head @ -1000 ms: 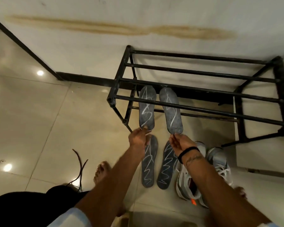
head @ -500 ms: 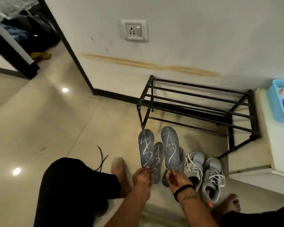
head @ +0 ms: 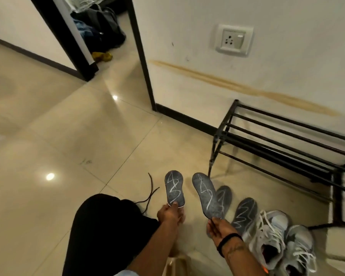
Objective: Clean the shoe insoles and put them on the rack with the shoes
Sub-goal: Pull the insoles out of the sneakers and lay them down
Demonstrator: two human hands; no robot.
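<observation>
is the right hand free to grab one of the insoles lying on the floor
Probably not yet. The right hand already pinches an insole by its heel. The floor insoles lie uncovered just beside it, so nothing blocks the way once it lets go.

My only view comes from the head camera, looking forward and down at the floor (head: 72,136) (wide-angle, so lines bend), hands close below, wall (head: 287,76) farther ahead.

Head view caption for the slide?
Each of two hands holds a grey insole near the shoe rack.
</observation>
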